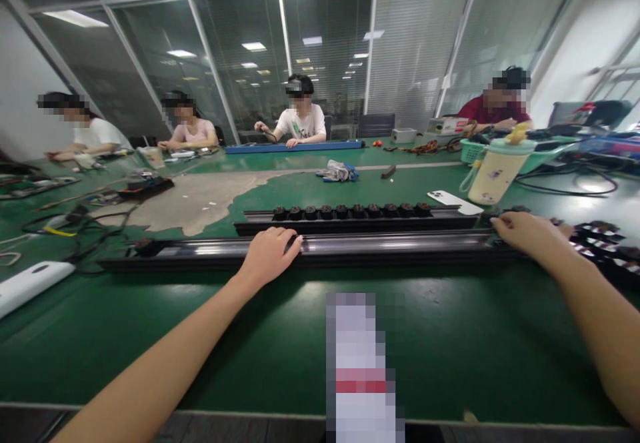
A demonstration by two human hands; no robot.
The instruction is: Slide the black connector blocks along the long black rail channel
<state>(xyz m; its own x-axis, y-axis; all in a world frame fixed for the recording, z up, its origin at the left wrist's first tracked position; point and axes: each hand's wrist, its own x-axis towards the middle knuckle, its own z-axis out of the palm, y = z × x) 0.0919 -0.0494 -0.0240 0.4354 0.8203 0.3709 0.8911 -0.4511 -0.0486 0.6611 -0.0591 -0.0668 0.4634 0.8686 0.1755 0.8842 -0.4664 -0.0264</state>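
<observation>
A long black channel (380, 263) with a shiny metal inside lies lengthwise across the table in front of me. My left hand (267, 259) rests over its middle, fingers curled across the channel and thumb along the inside. At the channel's right end, my right hand (533, 235) has its fingertips pinched together by a small dark piece; what they hold is not clear. Just behind lies a shorter black rail (345, 227) carrying a row of several round black parts (342, 211). At the far left end of the long channel sits a dark part (147, 247).
Several loose black parts (603, 236) lie right of my right hand. A cream tumbler (497, 173) and a white phone (445, 197) stand behind it. Gloves (337, 171) lie farther back; a white device (35, 284) and cables are left. Several people sit across the green table (280, 336).
</observation>
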